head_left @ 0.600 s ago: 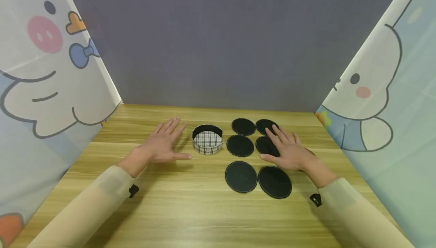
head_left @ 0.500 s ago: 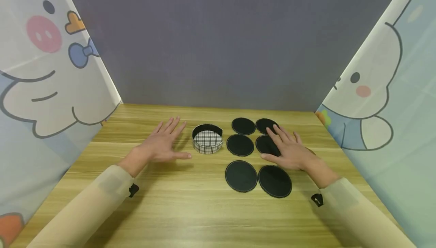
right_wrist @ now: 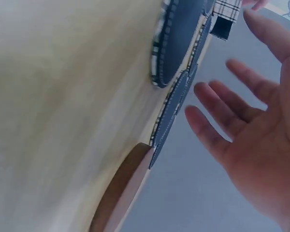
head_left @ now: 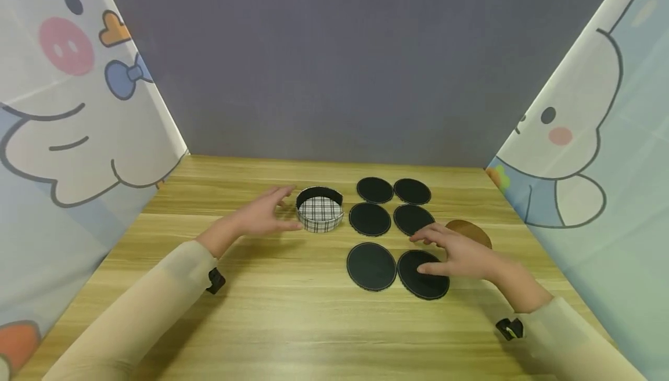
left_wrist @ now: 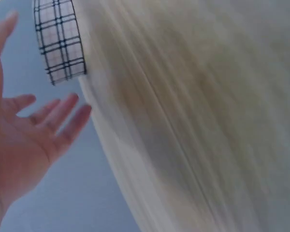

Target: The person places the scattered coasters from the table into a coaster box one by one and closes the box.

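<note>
A round, shallow holder [head_left: 320, 224] in black-and-white plaid with a dark lining stands at the table's middle. My left hand [head_left: 261, 215] is just left of it, thumb and fingers apart; the left wrist view shows a gap between hand and holder [left_wrist: 60, 46]. To the right, several round black coasters with stitched edges lie in pairs. My right hand [head_left: 465, 256] hovers over the front right coaster [head_left: 418, 285], fingers loosely bent and holding nothing. Its fingertips come near the middle right coaster [head_left: 413, 217]. In the right wrist view, the palm [right_wrist: 261, 130] stays clear of the coasters.
A brown round piece [head_left: 470, 231] lies behind the right hand, partly covered by it. The wooden table [head_left: 292, 334] is bounded by a grey panel [head_left: 334, 67] at the back and cartoon-printed cloth [head_left: 585, 195] at both sides.
The left hand has turned and moved slightly right toward the plaid holder. The right hand has drawn back toward me from the coasters, its fingers bending, uncovering more of the brown piece.
</note>
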A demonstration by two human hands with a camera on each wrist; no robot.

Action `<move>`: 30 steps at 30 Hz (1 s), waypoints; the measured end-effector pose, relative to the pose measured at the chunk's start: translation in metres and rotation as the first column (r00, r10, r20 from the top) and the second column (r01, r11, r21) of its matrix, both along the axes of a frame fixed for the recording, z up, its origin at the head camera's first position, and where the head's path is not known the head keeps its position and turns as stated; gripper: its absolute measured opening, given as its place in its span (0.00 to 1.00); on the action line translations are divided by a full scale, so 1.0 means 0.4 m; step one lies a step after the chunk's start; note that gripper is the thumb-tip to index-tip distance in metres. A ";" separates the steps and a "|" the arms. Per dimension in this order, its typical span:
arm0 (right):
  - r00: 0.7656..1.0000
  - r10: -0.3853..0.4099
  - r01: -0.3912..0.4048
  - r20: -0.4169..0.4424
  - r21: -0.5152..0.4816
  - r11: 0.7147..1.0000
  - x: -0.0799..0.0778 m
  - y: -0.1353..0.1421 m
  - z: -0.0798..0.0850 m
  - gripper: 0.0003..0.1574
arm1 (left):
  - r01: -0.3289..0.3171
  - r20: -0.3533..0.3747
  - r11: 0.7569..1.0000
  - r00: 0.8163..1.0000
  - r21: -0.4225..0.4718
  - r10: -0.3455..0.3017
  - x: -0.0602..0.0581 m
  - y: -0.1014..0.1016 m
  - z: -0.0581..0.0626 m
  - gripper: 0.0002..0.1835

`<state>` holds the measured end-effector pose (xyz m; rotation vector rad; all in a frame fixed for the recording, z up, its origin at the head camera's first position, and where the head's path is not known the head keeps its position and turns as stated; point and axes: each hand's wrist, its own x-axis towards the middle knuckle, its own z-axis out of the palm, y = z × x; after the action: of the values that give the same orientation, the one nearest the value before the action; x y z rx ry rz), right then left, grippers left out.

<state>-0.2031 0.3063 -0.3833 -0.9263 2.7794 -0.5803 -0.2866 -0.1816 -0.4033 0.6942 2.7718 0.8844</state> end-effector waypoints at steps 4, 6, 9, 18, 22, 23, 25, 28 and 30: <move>0.997 0.039 -0.039 0.061 0.004 0.999 0.015 0.011 -0.016 0.41 | 0.016 0.093 0.996 0.995 0.090 -0.024 -0.034 0.017 -0.016 0.66; 0.996 0.036 -0.038 0.084 0.014 0.999 0.019 0.015 -0.022 0.44 | 0.021 0.125 0.992 0.992 0.122 -0.037 -0.048 0.026 -0.023 0.68; 0.994 0.050 -0.052 0.100 0.020 0.998 0.021 0.020 -0.029 0.47 | 0.021 0.158 0.990 0.986 0.137 -0.043 -0.065 0.036 -0.032 0.69; 0.992 0.091 -0.093 0.085 0.026 0.995 0.023 0.028 -0.049 0.53 | 0.013 0.153 0.998 0.988 0.058 -0.022 -0.084 0.050 -0.046 0.67; 0.993 0.090 -0.092 0.070 0.029 0.995 0.026 0.030 -0.053 0.54 | 0.011 0.161 0.998 0.987 0.054 -0.020 -0.084 0.051 -0.044 0.66; 0.994 0.089 -0.091 0.069 0.029 0.995 0.027 0.030 -0.053 0.54 | 0.011 0.163 0.999 0.987 0.052 -0.019 -0.083 0.051 -0.043 0.66; 0.995 0.081 -0.083 0.063 0.030 0.996 0.029 0.029 -0.055 0.54 | 0.009 0.172 0.999 0.985 0.051 -0.017 -0.083 0.051 -0.042 0.66; 0.996 0.079 -0.080 0.043 0.031 0.996 0.031 0.027 -0.058 0.55 | 0.003 0.190 0.998 0.982 0.057 -0.014 -0.083 0.052 -0.042 0.66; 0.996 0.078 -0.079 0.033 0.032 0.996 0.033 0.026 -0.060 0.55 | 0.002 0.199 0.998 0.980 0.057 -0.013 -0.086 0.052 -0.043 0.66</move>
<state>-0.1900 0.3167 -0.4074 -1.0055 2.7023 -0.5302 -0.3208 -0.1608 -0.4203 0.5887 2.5751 0.9775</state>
